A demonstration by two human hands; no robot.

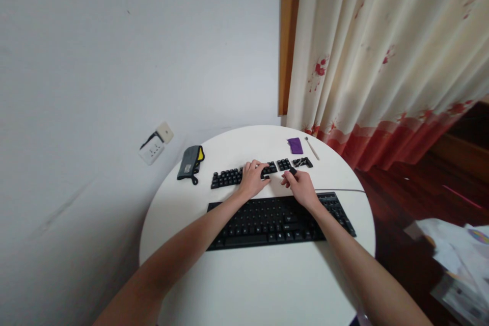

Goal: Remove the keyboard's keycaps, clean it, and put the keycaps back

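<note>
Loose black keycaps [226,178] lie in a long band of rows across the white table. My left hand [250,179] rests over the middle of that band, thumb and fingers apart, fingertips touching or just above the caps. A black keycap [293,170] is pinched in my right hand [303,189], to the right of the left one. Below both hands lies a black keyboard [263,219], many of its key positions bare of caps, others still capped along the front and right side. My forearms cover parts of it.
At the table's left stands a grey pouch [189,163] with a yellow lining. A purple cloth pouch [295,145] and a thin brush [312,148] lie at the back right. The keyboard cable [344,190] runs off the right edge of the round table [244,285].
</note>
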